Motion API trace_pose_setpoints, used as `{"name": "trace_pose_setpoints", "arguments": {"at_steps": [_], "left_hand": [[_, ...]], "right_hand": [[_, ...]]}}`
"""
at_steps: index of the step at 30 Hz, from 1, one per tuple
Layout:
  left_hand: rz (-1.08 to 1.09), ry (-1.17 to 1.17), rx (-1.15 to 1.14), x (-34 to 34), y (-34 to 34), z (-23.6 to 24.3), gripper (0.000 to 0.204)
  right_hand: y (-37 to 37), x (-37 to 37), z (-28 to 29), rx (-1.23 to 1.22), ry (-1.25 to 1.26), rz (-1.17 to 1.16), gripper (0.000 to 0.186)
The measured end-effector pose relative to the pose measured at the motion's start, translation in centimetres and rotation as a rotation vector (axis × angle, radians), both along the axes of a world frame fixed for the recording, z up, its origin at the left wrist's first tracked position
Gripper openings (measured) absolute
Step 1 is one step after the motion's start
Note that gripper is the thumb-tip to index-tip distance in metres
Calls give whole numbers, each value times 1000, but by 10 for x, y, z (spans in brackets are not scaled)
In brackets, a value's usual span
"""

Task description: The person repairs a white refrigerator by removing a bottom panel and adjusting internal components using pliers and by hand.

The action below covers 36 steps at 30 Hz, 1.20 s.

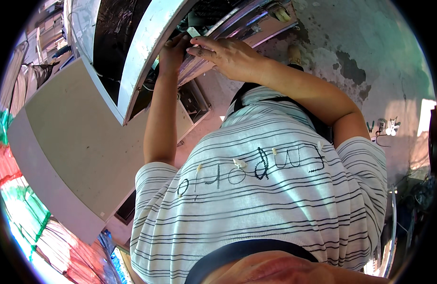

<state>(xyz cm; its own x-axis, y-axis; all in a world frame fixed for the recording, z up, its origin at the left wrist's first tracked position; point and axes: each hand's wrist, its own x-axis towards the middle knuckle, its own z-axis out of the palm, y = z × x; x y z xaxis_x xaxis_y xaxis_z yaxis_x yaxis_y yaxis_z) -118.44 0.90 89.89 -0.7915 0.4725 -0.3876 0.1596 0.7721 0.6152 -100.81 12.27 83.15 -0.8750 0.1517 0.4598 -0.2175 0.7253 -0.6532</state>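
Note:
Both hands work close together at the inner edge of a machine with a white curved panel [141, 52]. My left hand [173, 53] reaches up beside that panel, its fingers bent and drawn together; what they grip is too small to name. My right hand [233, 57] comes across from the right, fingertips bent inward almost against the left fingers, and anything pinched there is hidden. Just beyond the fingertips shows a small pale, flat piece [193, 32]. Dark machine parts [204, 18] lie behind it, and a long metal rail [242, 16] runs off to the upper right.
A wide beige tabletop [81, 132] with a pale rim extends at left. Under the machine sits a dark open box-like part [194, 102]. Stained concrete floor [393, 61] spreads at right, with a small white object [392, 127] by dark items. Coloured sheeting [29, 208] lies far left.

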Motion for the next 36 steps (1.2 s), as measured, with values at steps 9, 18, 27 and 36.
{"name": "trace_pose_setpoints", "arguments": {"at_steps": [9, 18, 27, 36], "left_hand": [[69, 35, 0, -1, -1, -8, 34], [163, -13, 90, 0, 0, -12, 34], [145, -71, 188, 3, 0, -14, 29], [117, 59, 155, -3, -1, -24, 32]], "right_hand": [[2, 1, 3, 4, -61, 24, 77], [2, 0, 2, 4, -38, 16, 71], [2, 1, 2, -12, -30, 6, 67], [-1, -2, 2, -63, -27, 9, 66]]}}
